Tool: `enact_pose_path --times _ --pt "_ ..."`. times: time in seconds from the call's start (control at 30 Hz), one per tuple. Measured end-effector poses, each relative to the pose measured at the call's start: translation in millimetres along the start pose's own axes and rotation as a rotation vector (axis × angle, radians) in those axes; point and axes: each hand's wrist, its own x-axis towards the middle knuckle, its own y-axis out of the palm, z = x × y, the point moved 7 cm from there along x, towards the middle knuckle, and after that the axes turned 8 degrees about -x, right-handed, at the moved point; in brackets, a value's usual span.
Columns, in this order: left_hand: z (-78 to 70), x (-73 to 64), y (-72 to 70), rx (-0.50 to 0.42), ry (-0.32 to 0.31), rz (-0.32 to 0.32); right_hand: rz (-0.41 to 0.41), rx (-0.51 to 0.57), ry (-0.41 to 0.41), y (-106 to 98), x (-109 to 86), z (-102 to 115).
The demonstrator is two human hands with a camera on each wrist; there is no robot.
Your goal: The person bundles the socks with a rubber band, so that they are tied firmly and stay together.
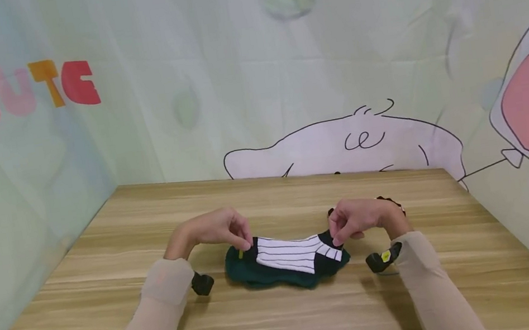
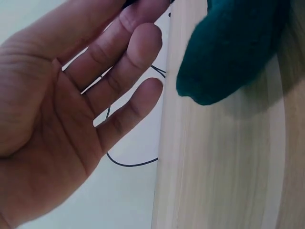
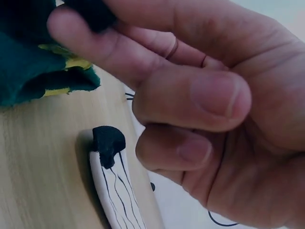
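A white sock with black stripes [image 1: 287,255] lies stretched sideways, its ends and heel patch black. My left hand [image 1: 220,230] pinches its left end between thumb and index finger. At the right end, my right hand [image 1: 359,215] pinches black fabric with thumb and index finger, the other fingers curled in. Beneath the striped sock is a dark green sock [image 1: 246,273], also seen as green fabric [image 2: 233,52] in the left wrist view. Yellow patches mark the green fabric [image 3: 28,67] in the right wrist view. Whether one or more green socks lie there, I cannot tell.
Another striped sock [image 3: 119,186] with a black end lies on the wooden table [image 1: 287,325], mostly hidden behind my right hand in the head view. Black wrist devices [image 1: 202,283] hang under both wrists. A printed cloth backdrop [image 1: 232,79] surrounds the table's back and sides.
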Motion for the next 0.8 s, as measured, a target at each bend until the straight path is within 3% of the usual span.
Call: enact_pose_path --times 0.4,0.8 --pt "7.4 5.6 4.2 0.077 -0.037 0.014 0.066 -0.054 0.160 10.4 2.6 -9.0" --pt "11.5 4.5 4.0 0.113 -0.113 0.024 0.074 -0.140 0.276 13.6 7.2 -15.8"
